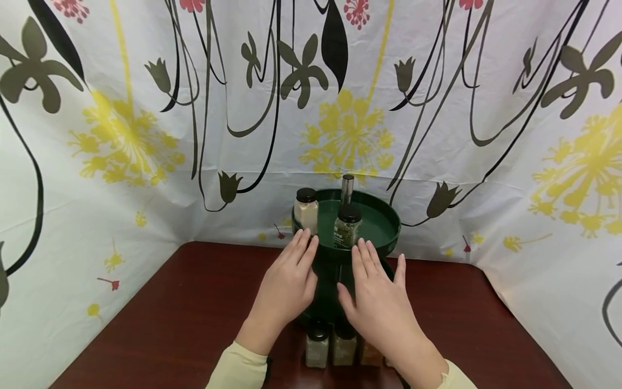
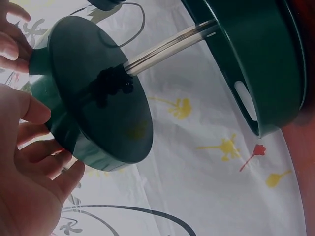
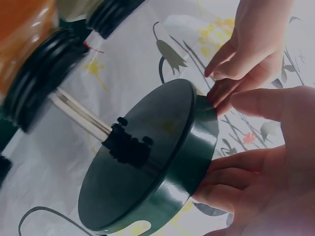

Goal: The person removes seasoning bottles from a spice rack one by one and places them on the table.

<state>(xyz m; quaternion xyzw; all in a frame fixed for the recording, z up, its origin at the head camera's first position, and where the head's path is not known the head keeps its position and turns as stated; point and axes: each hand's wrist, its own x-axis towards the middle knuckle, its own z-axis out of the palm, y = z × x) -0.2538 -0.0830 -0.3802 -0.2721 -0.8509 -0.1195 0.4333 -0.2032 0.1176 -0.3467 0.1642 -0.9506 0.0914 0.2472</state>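
green tray [image 1: 375, 220] touching both hands [image 1: 288, 281] [image 1: 381, 305]

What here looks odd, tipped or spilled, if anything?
Nothing stands out. The pale jar and the green jar stand upright and capped on the top tray; the front jars look upright too. No spill or damage shows, though the lower tray is partly hidden.

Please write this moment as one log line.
left hand: touches upper green tray | right hand: touches same tray | on tray: two black-lidded jars
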